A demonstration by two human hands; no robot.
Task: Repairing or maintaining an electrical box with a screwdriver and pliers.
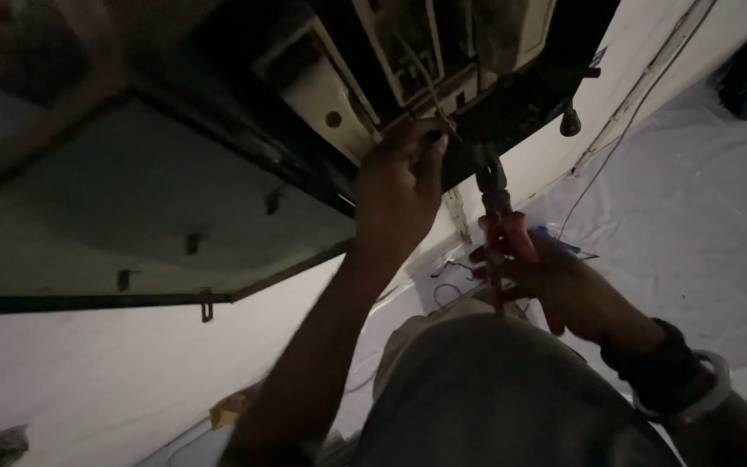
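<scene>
The left hand (399,186) pinched a thin wire (425,82) at upper centre. The right hand (564,290), closed around red-handled pliers (496,207), pointed them up-left, just beside it.

I am seeing hardly any here: only a small blue label (597,57) is showing on the white panel at upper right (too dim to detail).

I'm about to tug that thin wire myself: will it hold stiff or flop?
The thin wire looks slender, so it probably bends easily. Pinched by the left hand, it keeps a fairly straight line, suggesting some springiness. The red-handled pliers in the right hand could likely nick it.
</scene>
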